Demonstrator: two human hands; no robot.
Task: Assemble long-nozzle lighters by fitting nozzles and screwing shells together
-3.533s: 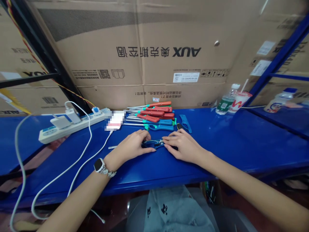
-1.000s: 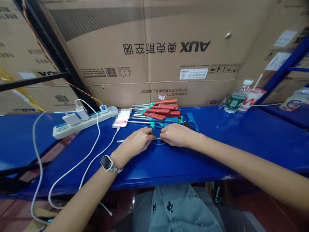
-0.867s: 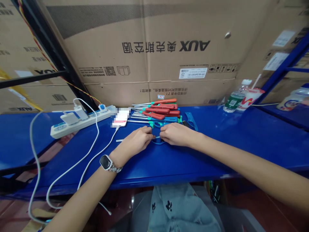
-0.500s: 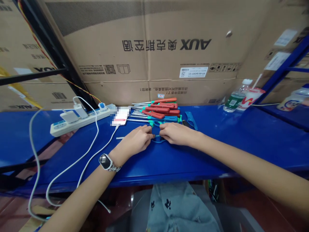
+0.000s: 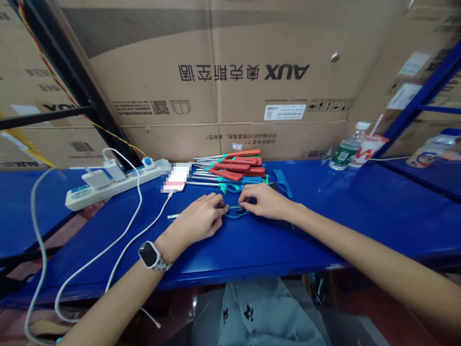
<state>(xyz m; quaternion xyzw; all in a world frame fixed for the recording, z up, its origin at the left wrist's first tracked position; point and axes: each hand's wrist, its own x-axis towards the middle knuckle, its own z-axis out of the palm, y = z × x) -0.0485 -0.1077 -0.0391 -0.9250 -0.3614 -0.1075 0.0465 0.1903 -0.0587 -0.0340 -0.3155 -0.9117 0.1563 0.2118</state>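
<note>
On the blue tabletop lies a blue long-nosed lighter (image 5: 236,208), its casing seemingly open, with small dark parts showing in the handle. Its metal tube (image 5: 173,216) sticks out to the left beyond my left hand (image 5: 206,215), which is closed around the lighter's middle. My right hand (image 5: 263,200) is pinched over the handle end; what its fingertips hold is too small to tell. Just behind both hands is a pile of red lighters (image 5: 230,174) and blue lighters (image 5: 248,180). A loose blue casing half (image 5: 282,183) lies right of the pile.
A white power strip (image 5: 115,181) with plugs and cables lies left, beside a phone (image 5: 177,177) on a charging cord. At the back right stand a green-labelled bottle (image 5: 345,153), a cup (image 5: 367,150) and another bottle (image 5: 434,149). Cardboard boxes (image 5: 230,43) wall the rear.
The view has shifted slightly. My right hand has drawn a little away from my left, uncovering more of the blue lighter's handle and its dark inner parts. My left hand keeps its hold.
</note>
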